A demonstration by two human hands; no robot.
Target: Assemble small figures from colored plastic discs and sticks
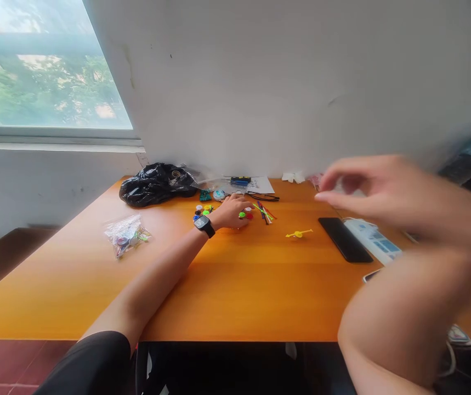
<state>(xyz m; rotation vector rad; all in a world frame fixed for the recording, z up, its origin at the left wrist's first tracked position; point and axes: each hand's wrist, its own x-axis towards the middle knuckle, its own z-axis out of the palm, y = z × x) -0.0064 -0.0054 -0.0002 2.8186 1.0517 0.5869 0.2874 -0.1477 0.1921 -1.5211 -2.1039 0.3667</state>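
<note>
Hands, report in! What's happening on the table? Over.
Left hand on the colored pieces. Right hand raised, blurred, looks empty. Yellow piece and phone lie apart.

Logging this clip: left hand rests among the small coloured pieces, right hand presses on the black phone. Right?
No. The head view shows the right hand raised in the air, clear of the black phone; the rest holds.

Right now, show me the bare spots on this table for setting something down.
Bare: the near strip of the table in front of the yellow piece and phone; also in front of the clear bag. Crowded: around the left hand, among coloured parts and sticks.
</note>
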